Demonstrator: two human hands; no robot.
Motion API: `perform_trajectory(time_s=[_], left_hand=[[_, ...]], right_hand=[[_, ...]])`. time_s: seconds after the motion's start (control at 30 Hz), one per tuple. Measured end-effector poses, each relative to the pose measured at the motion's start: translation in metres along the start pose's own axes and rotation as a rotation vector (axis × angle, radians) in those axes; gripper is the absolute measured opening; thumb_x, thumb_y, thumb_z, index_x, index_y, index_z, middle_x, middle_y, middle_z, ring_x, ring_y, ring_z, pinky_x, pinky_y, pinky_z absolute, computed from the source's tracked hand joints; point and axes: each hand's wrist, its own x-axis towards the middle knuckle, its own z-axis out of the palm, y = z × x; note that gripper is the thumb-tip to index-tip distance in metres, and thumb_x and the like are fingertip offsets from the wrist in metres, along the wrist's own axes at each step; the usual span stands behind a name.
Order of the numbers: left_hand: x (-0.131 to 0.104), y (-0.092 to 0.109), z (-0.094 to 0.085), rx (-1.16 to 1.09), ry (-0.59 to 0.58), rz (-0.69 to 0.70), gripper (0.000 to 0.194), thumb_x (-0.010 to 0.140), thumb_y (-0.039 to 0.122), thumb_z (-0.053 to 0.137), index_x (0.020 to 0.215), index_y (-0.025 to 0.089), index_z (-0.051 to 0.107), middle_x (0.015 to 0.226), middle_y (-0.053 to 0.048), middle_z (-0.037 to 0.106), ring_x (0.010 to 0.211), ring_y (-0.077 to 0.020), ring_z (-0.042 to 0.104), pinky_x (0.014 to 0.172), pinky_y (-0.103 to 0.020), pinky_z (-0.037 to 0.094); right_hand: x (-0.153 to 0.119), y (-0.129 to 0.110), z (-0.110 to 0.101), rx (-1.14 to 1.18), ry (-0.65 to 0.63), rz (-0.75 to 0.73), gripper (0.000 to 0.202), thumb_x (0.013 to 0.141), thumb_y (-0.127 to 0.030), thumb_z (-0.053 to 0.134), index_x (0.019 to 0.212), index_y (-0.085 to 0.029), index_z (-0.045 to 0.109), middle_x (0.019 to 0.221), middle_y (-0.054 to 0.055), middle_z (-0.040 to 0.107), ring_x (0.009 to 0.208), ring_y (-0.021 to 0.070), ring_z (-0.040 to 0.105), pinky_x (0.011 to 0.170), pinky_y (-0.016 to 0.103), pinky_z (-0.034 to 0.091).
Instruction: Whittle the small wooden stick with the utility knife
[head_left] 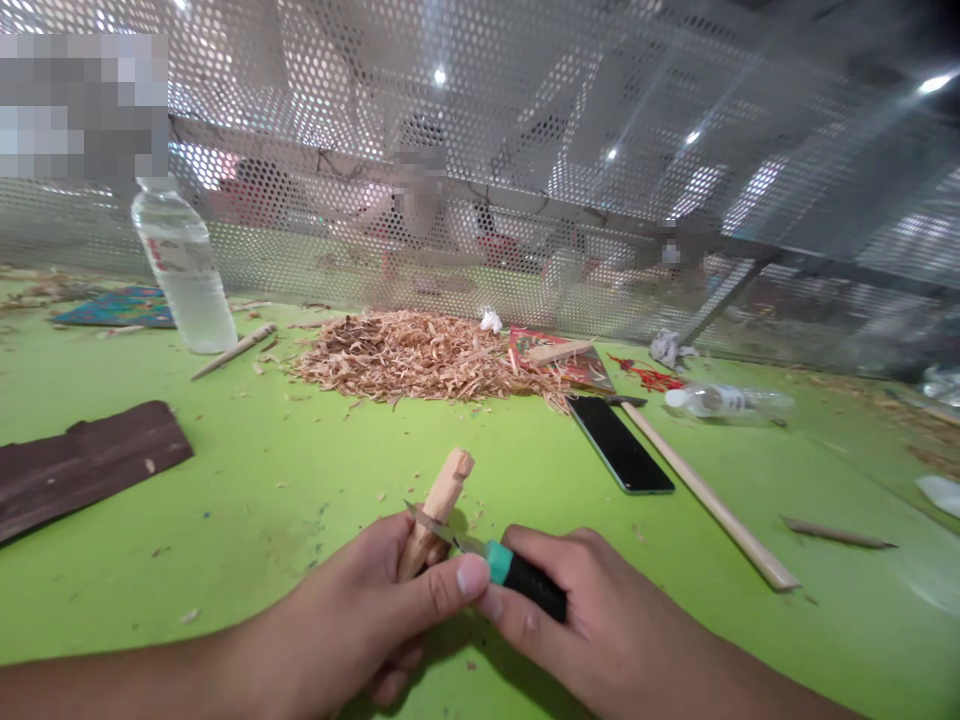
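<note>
My left hand [375, 600] is closed around a pale carved wooden stick [448, 482], whose notched upper end points up and away from me. In my right hand [570, 600] is a carving knife [525, 582] with a black and teal handle. Its blade lies across the stick, just above my left fingers. The tip of my left thumb rests by the base of the blade, close to my right thumb. The lower end of the stick is hidden in my left palm.
Beyond my hands lies a heap of wood shavings [405, 355] on the green table [300, 520]. To the right are a phone [622, 445], a long-handled hammer [705, 490] and a lying bottle [735, 402]. A water bottle [187, 275] and brown sheet [97, 455] are left. Perforated metal mesh [315, 220] stands behind.
</note>
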Motion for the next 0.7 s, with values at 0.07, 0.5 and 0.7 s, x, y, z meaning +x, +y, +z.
perform_trajectory(time_s=[0.07, 0.5, 0.7], left_hand=[[0.001, 0.0, 0.0, 0.011, 0.014, -0.008, 0.054, 0.092, 0.071, 0.072, 0.085, 0.025, 0.046, 0.054, 0.014, 0.042, 0.041, -0.0039, 0.029, 0.038, -0.016, 0.028], [-0.004, 0.012, 0.011, 0.152, 0.13, 0.024, 0.052, 0.09, 0.072, 0.073, 0.087, 0.025, 0.05, 0.055, 0.012, 0.038, 0.045, -0.0071, 0.027, 0.04, -0.019, 0.019], [-0.005, 0.012, 0.014, 0.061, 0.204, 0.007, 0.049, 0.088, 0.064, 0.081, 0.11, 0.023, 0.067, 0.053, 0.012, 0.041, 0.045, -0.0098, 0.029, 0.039, -0.021, 0.023]], right_hand=[[0.0, 0.0, 0.0, 0.023, -0.007, -0.001, 0.043, 0.101, -0.054, 0.07, 0.078, -0.021, 0.054, 0.065, -0.006, 0.052, 0.058, 0.0123, 0.045, 0.053, 0.024, 0.028], [0.003, 0.003, -0.009, 0.318, -0.19, -0.024, 0.043, 0.109, -0.054, 0.062, 0.084, -0.02, 0.053, 0.073, -0.007, 0.045, 0.065, 0.0097, 0.04, 0.054, 0.019, 0.032], [0.003, 0.005, -0.002, 0.561, -0.31, 0.071, 0.055, 0.104, -0.072, 0.057, 0.086, -0.021, 0.05, 0.065, -0.009, 0.046, 0.051, 0.0064, 0.038, 0.045, 0.017, 0.03]])
